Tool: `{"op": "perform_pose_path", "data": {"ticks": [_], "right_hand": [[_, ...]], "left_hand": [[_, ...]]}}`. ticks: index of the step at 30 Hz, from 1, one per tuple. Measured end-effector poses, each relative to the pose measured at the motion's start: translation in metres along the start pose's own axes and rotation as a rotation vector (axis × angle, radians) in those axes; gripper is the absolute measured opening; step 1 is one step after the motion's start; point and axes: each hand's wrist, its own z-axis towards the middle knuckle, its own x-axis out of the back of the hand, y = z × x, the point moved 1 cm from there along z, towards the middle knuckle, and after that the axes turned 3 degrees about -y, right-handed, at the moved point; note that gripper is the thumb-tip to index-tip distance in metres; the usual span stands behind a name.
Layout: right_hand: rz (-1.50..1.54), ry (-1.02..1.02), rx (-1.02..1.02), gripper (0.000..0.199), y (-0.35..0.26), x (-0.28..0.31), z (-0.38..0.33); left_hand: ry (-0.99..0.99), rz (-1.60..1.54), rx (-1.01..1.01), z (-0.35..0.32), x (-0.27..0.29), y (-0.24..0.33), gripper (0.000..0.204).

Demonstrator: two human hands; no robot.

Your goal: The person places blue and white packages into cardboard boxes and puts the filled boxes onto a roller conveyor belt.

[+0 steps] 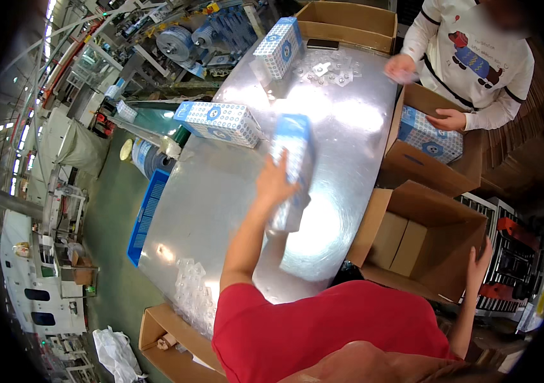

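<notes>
My left hand (275, 182) grips the side of a long blue-and-white printed pack (295, 163) above the metal table (202, 198); the pack is blurred by motion. At the right, my right hand (478, 260) is at the outer right edge of an open cardboard box (374, 233), its fingers stretched out. Bare flaps and floor show inside that box. Left of the held pack lies a similar pack (218, 123) on the table. Another pack (278, 48) stands near the far edge.
Across the table a co-worker (470, 51) has a hand at a box (422, 163) with packs inside. Small clear plastic pieces (329, 69) and a dark phone (322, 44) lie at the far end. More clear plastic (192, 290) lies near left. A blue crate (147, 217) stands beside the table.
</notes>
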Motion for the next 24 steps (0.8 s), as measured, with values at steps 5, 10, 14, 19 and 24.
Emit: {"op": "perform_pose_path", "data": {"ticks": [5,10,14,19,24], "right_hand": [[-0.082,-0.302,0.555,0.078,-0.203,-0.054,0.039],[-0.184,-0.639,1.185,0.089,-0.325,-0.151,0.057],[-0.156,-0.8,1.278,0.09,-0.355,-0.195,0.058],[-0.049,-0.781,1.293,0.082,-0.334,-0.194,0.06],[-0.04,-0.721,1.342,0.081,-0.315,-0.191,0.063]], "left_hand": [[-0.354,-0.301,-0.415,-0.022,0.013,0.04,0.086],[0.598,0.381,-0.184,0.12,0.032,-0.074,0.037],[0.71,0.223,-0.188,0.125,-0.002,-0.1,0.01],[0.525,-0.187,-0.485,0.016,-0.023,-0.079,0.018],[0.198,-0.308,-0.469,-0.131,0.011,-0.083,0.015]]}}
